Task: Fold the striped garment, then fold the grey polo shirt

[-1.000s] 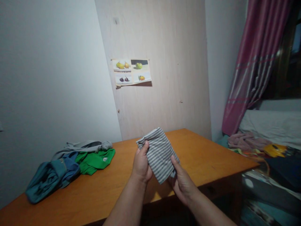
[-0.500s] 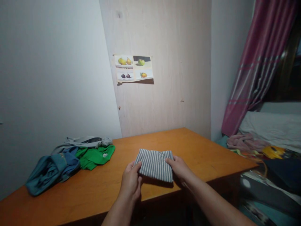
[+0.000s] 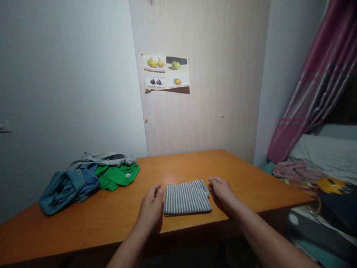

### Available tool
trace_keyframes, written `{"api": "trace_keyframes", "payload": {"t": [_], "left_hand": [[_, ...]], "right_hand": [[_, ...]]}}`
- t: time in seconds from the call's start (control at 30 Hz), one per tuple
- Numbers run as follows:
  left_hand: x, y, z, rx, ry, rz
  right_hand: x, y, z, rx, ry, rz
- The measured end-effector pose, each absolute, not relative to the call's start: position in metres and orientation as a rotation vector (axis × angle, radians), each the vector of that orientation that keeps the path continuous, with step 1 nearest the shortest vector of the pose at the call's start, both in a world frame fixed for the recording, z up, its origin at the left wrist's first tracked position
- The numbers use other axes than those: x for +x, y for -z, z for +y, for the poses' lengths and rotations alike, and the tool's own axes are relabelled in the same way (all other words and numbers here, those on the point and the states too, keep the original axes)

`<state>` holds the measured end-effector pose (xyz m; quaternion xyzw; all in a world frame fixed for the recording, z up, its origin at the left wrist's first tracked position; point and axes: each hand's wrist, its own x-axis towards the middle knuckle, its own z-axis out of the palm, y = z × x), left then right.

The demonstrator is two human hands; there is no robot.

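A folded grey-and-white striped cloth lies flat on the wooden table, near its front edge. My left hand is just beside the cloth's left edge, fingers loosely curved and apart, with nothing in it. At the cloth's upper right corner, my right hand hovers close by; its thumb and fingers are slightly bent and it holds nothing. The undersides of the fingers on my right hand are partly hidden.
On the table's left lie a teal-blue garment, a green garment and a grey garment in a heap. A fruit picture hangs on the back wall. Beyond the table's right edge are bedding and a pink curtain.
Both hands have let go of the striped cloth and moved apart to its sides. The cloth, held up before, now rests on the table. The view has shifted slightly.
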<state>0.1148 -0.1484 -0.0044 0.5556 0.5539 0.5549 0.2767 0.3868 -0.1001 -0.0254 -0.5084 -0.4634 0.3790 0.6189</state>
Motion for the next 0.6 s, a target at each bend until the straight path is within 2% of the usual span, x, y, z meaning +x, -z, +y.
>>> {"api": "trace_keyframes", "payload": {"t": [0.13, 0.3, 0.37, 0.53, 0.6], "left_hand": [[0.124, 0.000, -0.130, 1.847, -1.403, 1.532], [0.129, 0.008, -0.125, 2.202, -0.723, 1.602], [0.128, 0.012, -0.128, 2.241, -0.578, 1.632], [0.126, 0.016, -0.127, 2.229, -0.600, 1.618], [0.123, 0.016, -0.123, 2.151, -0.708, 1.581]], "right_hand": [[0.388, 0.028, -0.100, -1.112, -0.913, -0.988], [0.393, 0.033, -0.099, -1.131, -0.951, -0.966], [0.395, 0.034, -0.099, -1.161, -0.969, -0.975], [0.393, 0.033, -0.099, -1.165, -0.956, -0.996], [0.392, 0.029, -0.099, -1.180, -0.847, -1.060]]}}
